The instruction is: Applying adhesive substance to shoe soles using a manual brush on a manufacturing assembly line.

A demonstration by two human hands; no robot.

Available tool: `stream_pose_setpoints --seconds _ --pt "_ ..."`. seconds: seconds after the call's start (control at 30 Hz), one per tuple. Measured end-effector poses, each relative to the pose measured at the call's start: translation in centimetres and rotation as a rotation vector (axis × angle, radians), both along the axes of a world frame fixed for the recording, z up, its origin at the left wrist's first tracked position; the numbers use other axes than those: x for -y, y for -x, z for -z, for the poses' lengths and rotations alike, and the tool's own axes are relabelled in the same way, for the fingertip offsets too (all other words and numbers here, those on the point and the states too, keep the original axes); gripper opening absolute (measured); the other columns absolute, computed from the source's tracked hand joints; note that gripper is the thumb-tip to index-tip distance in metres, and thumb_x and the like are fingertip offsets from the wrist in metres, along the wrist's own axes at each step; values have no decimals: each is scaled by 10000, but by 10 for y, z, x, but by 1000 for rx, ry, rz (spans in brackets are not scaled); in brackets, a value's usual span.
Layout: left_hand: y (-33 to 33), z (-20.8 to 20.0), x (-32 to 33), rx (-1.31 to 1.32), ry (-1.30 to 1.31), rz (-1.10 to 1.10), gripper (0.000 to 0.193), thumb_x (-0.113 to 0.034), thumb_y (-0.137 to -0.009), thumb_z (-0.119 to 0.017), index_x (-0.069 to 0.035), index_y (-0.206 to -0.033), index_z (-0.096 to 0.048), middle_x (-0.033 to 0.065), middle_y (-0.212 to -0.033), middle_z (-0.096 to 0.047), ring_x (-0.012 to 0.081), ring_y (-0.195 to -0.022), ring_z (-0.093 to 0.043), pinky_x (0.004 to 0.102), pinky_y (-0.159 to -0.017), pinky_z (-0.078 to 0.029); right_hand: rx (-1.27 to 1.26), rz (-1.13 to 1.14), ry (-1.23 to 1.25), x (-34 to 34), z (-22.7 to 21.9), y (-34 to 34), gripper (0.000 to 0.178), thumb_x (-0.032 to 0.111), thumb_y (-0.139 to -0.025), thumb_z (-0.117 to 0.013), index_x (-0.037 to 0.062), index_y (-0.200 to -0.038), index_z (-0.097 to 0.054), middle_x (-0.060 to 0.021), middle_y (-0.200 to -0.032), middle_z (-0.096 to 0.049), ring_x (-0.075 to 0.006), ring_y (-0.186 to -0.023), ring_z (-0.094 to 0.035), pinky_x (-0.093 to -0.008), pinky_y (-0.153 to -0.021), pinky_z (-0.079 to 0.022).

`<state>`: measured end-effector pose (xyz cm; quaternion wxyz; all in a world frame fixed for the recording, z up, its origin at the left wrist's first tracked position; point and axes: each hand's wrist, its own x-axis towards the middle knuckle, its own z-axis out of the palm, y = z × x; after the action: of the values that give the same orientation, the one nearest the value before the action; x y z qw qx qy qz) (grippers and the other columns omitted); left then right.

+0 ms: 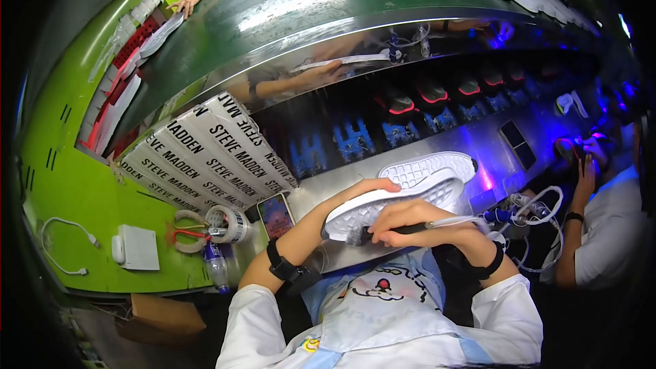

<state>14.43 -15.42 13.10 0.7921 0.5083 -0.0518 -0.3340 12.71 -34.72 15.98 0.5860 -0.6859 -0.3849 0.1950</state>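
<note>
A white shoe sole (342, 216) with a raised tread pattern is tilted up over the front of the metal bench. My left hand (372, 188) is closed on its far upper edge. In my right hand (406, 219) is a brush (357, 236) with a dark head, which meets the sole's near end. A pale handle or tube trails right from that hand; the fingers partly cover the grip. Just beyond the held sole, a second white sole (451, 161) lies on the bench, partly hidden by the first.
A taped carton (205, 154) stands at left beside a phone (276, 215), tape rolls (229, 224) and a bottle (216, 266). White hoses (540, 208) coil at right. Shoe parts (432, 92) sit in the dark channel ahead. A co-worker (608, 232) is at right; another person's hand (186, 4) is at far left.
</note>
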Motion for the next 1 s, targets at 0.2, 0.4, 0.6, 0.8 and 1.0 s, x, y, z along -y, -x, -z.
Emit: stream_pose_setpoints --seconds 0.2,0.4,0.6,0.8,1.0 --pt "-11 -28 -8 -496 -235 142 479 -399 -750 -669 -33 -1057 -630 83 -903 -660 145 -704 -630 225 -649 -498 -259 131 107 36 1 -4 131 99 -799 -617 13 -864 -692 -91 -813 -663 -167 -718 -645 -278 -683 -501" --pt "-9 2 -17 -93 -443 220 559 -424 -792 -575 32 -1116 -591 132 -945 -660 191 -719 -639 267 -660 -506 -96 391 232 81 30 -8 137 59 -834 -597 -39 -806 -689 -96 -699 -655 -133 -517 -598 -236 -511 -483" --pt "10 39 -3 -372 689 12 639 -424 -885 -374 32 -1332 -403 260 -1211 -543 378 -1020 -602 455 -870 -509 721 925 -9 5 35 -9 200 48 -852 -565 3 -1039 -617 -98 -855 -645 -224 -703 -612 -329 -597 -485" --pt "18 19 -29 -315 738 -115 751 -472 -824 -381 63 -1349 -349 342 -1233 -468 457 -937 -584 466 -791 -535 529 340 -134 -30 4 69 162 144 -830 -651 33 -940 -693 -86 -786 -628 -162 -664 -571 -288 -589 -462" --pt "-25 -119 -151 -131 1177 -341 423 -169 -954 -359 45 -1318 -390 225 -1284 -486 334 -1025 -567 367 -792 -530 436 902 -558 4 -27 52 415 274 -931 -450 -26 -710 -634 -89 -644 -575 -200 -612 -522 -316 -592 -410"
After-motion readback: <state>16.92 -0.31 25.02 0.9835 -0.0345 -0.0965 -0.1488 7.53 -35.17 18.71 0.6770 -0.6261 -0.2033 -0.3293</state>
